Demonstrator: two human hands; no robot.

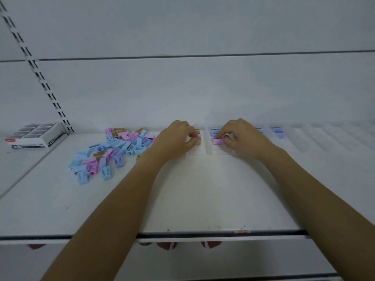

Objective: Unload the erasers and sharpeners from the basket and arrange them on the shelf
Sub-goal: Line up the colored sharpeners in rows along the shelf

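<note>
Though half hidden beneath the hands, perhaps a pink sharpener.

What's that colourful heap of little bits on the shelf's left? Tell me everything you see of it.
The heap of sharpeners is a loose jumble of small wedge-shaped pieces, plastic by their look: mostly light blue, some pink and lilac, a few tan. They lie overlapping at all angles on the white shelf, close beside the left hand, ungripped.
</note>
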